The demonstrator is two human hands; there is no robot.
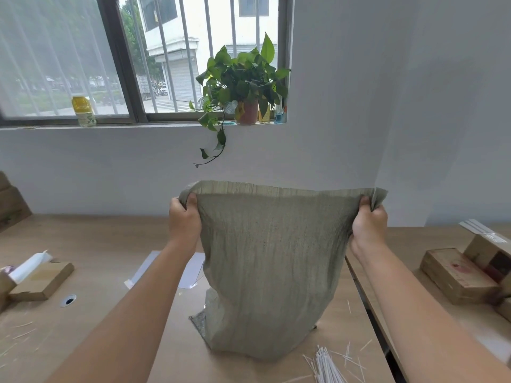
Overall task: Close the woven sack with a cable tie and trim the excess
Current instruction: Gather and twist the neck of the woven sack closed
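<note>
A grey-green woven sack (272, 261) stands upright on the wooden table (110, 244), its mouth stretched wide and flat. My left hand (184, 219) grips the mouth's left corner, and my right hand (369, 221) grips the right corner, both held at the same height. The sack's bottom rests on the table and bulges slightly. A bundle of white cable ties (327, 364) lies on the table at the front, right of the sack's base. No cutting tool is in sight.
Cardboard boxes (459, 275) sit on the right table, and a box with a white roll (38, 275) on the left. A white sheet (190, 269) lies behind the sack. Trimmed tie ends litter the tabletop. A potted plant (243, 84) stands on the windowsill.
</note>
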